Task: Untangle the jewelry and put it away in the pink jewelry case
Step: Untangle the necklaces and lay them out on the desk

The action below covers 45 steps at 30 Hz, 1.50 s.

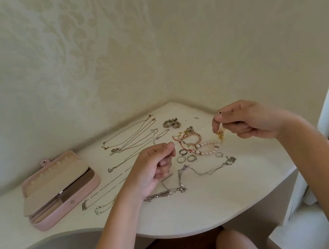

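While the tabletop (214, 202) carries the spread, I log: pink jewelry case (82, 194), open at the left edge, no legible branding. Left hand (153, 169), nearer the case, pinched; contents, cannot tell. Right hand (247, 122) pinches the gold chain (220, 133), which hangs downward near the back-right corner, well apart from the case.

I count one pink case (63, 196) on the table (214, 202). There are four loose rings: one dark ring (183, 152), a silver pair (181, 159) and a single ring (219, 155). I can make out three beaded bracelets: grey bracelet (171, 123), pink bracelet (192, 138) and pearl bracelet (207, 147). One gold chain (220, 134) is in my right hand (251, 119). The thin silver chains (131, 138) overlap too much to count.
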{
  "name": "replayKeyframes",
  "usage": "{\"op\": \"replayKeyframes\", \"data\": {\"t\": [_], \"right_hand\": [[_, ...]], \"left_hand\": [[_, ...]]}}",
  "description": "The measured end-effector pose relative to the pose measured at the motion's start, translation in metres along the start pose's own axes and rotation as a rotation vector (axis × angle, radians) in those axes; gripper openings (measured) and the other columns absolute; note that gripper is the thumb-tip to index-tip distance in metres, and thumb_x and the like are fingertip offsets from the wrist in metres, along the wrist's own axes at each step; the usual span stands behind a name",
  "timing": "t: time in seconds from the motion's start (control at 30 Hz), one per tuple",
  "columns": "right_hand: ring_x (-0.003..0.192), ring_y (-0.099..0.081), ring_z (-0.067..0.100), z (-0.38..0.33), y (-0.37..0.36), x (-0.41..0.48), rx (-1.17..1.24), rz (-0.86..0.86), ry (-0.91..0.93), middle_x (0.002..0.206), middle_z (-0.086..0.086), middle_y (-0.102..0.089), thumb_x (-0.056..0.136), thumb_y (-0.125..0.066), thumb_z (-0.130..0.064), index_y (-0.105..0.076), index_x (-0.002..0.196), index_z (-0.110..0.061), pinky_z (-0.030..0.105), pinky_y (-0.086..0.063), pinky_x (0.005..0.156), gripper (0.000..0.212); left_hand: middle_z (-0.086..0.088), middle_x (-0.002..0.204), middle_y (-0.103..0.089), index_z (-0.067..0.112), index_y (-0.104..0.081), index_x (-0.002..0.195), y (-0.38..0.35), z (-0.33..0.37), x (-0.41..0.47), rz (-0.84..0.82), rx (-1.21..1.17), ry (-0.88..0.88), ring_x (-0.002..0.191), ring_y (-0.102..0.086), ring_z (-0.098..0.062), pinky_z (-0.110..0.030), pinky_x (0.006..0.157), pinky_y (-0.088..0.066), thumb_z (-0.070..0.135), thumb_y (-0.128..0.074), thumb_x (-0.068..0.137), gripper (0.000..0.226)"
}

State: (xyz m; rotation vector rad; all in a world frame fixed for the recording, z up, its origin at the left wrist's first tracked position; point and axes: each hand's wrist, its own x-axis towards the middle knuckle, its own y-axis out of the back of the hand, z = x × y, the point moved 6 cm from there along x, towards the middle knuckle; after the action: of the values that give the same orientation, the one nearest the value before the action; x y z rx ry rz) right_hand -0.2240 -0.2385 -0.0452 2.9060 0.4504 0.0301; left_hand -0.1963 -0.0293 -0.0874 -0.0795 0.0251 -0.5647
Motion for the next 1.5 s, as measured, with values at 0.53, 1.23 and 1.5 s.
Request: {"op": "replayKeyframes", "data": {"t": [0.53,1.23,1.5], "right_hand": [[0.033,-0.023,-0.001,0.000,-0.005,0.003,0.402,-0.236,0.073,0.041,-0.011,-0.033,0.068,-0.078,-0.046,-0.074,0.093,-0.017,0.012,-0.021,0.030,0.039],[0.048,-0.019,0.015,-0.029,0.008,-0.021,-0.341,0.105,0.204,0.047,-0.002,-0.023,0.083,-0.062,-0.023,-0.026,0.046,-0.018,0.019,-0.021,0.048,0.052],[0.048,-0.024,0.015,0.008,-0.013,-0.041,-1.167,0.036,0.113,0.050,0.002,-0.024,0.082,-0.052,-0.026,-0.026,0.052,-0.012,0.025,-0.022,0.048,0.042]], "left_hand": [[0.006,0.053,-0.034,0.018,-0.054,0.059,-0.002,0.007,0.007,-0.086,-0.167,-0.021,0.042,-0.034,-0.006,-0.016,0.040,-0.032,0.044,-0.083,0.062,0.039],[0.009,0.051,-0.029,0.020,-0.031,0.055,-0.015,-0.007,0.017,0.142,0.669,-0.131,0.051,-0.025,-0.011,-0.024,0.053,-0.025,0.018,-0.078,0.076,0.052],[0.015,0.059,-0.052,0.029,-0.039,0.055,-0.023,-0.004,-0.006,0.189,0.925,-0.429,0.064,-0.053,-0.001,-0.008,0.063,-0.039,0.011,-0.080,0.072,0.048]]}}
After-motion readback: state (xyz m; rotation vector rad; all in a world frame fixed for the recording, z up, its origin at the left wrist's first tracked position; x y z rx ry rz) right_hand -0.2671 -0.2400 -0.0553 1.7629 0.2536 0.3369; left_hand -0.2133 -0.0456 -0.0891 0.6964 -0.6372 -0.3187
